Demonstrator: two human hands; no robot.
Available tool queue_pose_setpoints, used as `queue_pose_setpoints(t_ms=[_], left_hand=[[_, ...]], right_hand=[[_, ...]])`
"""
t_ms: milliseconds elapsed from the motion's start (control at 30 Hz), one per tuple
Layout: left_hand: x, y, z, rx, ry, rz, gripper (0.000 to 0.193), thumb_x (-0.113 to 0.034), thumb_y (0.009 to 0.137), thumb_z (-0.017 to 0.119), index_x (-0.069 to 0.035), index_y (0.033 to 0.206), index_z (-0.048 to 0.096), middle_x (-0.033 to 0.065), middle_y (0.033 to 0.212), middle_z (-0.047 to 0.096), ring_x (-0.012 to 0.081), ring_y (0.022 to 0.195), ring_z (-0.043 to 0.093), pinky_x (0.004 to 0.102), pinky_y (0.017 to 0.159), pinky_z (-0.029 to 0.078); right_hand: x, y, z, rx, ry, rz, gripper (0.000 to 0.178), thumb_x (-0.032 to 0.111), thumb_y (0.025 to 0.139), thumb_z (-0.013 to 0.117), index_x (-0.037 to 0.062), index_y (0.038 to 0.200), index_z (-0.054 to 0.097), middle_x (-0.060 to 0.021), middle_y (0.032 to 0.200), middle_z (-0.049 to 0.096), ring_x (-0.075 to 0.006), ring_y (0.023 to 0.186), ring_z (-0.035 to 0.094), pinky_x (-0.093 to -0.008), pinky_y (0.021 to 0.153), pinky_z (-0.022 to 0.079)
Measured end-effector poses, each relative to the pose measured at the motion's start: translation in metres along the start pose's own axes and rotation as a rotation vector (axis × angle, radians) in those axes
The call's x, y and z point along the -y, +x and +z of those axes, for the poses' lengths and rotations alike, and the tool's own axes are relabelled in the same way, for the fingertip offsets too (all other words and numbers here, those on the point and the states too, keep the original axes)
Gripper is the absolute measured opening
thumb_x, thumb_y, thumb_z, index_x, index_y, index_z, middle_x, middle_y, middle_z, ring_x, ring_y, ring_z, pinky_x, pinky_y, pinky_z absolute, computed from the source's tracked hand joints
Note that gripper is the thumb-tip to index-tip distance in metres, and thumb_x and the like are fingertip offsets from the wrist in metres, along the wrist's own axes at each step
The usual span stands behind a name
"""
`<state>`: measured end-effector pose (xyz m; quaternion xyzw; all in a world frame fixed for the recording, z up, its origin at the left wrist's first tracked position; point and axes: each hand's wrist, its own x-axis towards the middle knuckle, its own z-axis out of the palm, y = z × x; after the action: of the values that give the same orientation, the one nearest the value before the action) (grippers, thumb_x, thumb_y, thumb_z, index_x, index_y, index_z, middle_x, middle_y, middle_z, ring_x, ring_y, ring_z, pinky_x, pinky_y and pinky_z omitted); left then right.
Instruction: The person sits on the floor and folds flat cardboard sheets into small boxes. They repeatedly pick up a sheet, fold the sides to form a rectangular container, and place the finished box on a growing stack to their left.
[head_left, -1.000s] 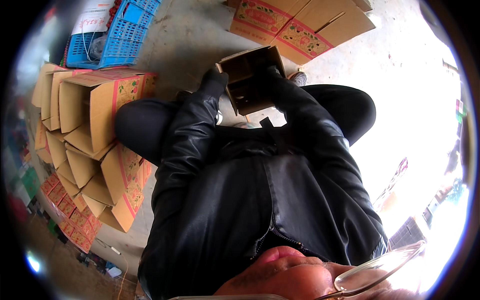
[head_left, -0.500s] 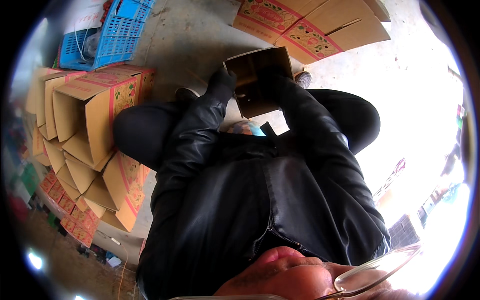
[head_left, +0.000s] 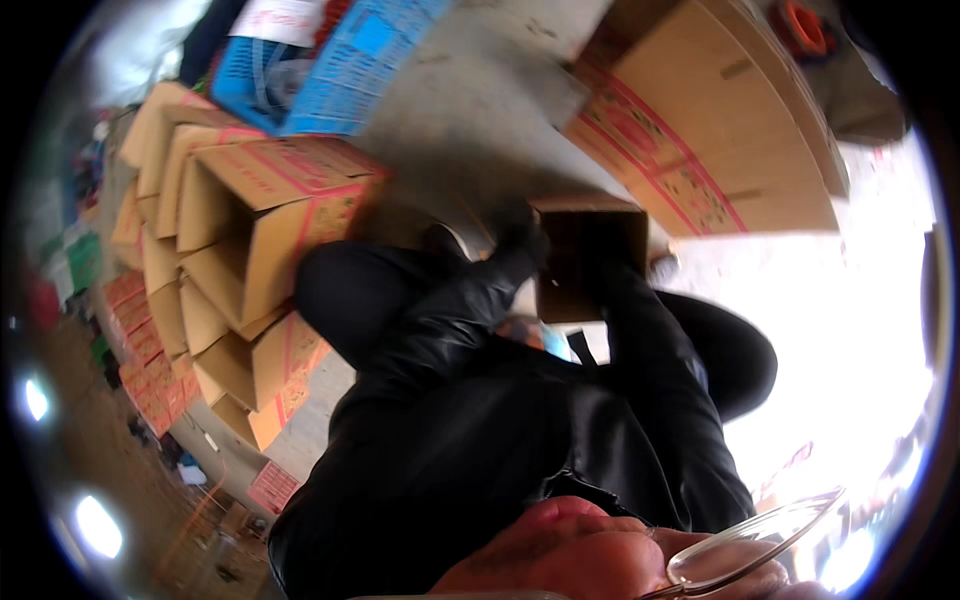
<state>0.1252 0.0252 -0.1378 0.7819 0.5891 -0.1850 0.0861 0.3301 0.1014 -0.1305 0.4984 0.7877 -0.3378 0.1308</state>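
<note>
An open cardboard box [head_left: 562,296] stands between my knees, its dark inside turned up toward me. My left hand [head_left: 522,238], dark like the sleeve and apparently gloved, grips the box at its left wall near the far corner. Inside the box, by the right wall, is my right hand [head_left: 612,244]. Its fingers are lost in the shadow, so what it touches cannot be made out.
At left sit several nested open cartons [head_left: 275,232] with red printed bands. Behind them stands a blue plastic crate [head_left: 345,85]. Large flattened cardboard [head_left: 730,130] leans at the far right. Small red patterned boxes [head_left: 150,355] are stacked farther left.
The whole view has shifted, so the box and my hands appear lower and farther right. My left hand stays at the box's left wall, my right hand inside.
</note>
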Motion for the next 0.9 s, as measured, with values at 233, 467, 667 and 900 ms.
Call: queue_pose_setpoints(t_ms=[233,467,667,900], left_hand=[[-0.004,0.007,-0.001,0.108,-0.323,-0.322,0.033,-0.033,0.084,0.056,-0.005,0.085,0.071,0.0174,0.085,0.068,0.039,0.086,0.063,0.0559,0.083,0.045],[0.019,-0.035,-0.098,-0.555,-0.95,-0.757,0.059,-0.028,0.076,0.064,-0.002,0.126,0.047,0.0207,0.103,0.062,0.0405,0.104,0.057,0.0497,0.094,0.042],[-0.051,-0.067,-0.133,-0.402,-0.428,-0.167,0.035,-0.021,0.077,0.061,-0.006,0.109,0.061,0.015,0.102,0.063,0.0343,0.105,0.057,0.0527,0.089,0.042],[-0.024,-0.077,-0.163,-0.445,-0.135,-0.201,0.01,-0.016,0.073,0.059,-0.013,0.073,0.069,0.0109,0.065,0.064,0.0315,0.059,0.065,0.0462,0.045,0.047]], right_hand=[[0.007,-0.013,-0.019,0.056,-0.104,-0.085,0.04,0.026,0.082,0.061,0.0141,0.12,0.061,-0.0218,0.117,0.059,-0.0328,0.107,0.058,-0.0435,0.087,0.048],[0.024,-0.018,-0.062,0.087,-0.271,-0.171,0.041,0.028,0.082,0.061,0.0146,0.12,0.06,-0.0216,0.117,0.059,-0.0321,0.106,0.059,-0.0437,0.087,0.049],[0.085,-0.014,-0.105,0.207,-0.515,-0.279,0.041,0.029,0.082,0.061,0.0151,0.121,0.06,-0.0214,0.118,0.059,-0.0315,0.106,0.059,-0.0438,0.087,0.049],[0.16,0.0,-0.161,0.209,-0.84,-0.389,0.042,0.031,0.083,0.062,0.0156,0.122,0.059,-0.0212,0.119,0.059,-0.0309,0.105,0.06,-0.044,0.087,0.049]])
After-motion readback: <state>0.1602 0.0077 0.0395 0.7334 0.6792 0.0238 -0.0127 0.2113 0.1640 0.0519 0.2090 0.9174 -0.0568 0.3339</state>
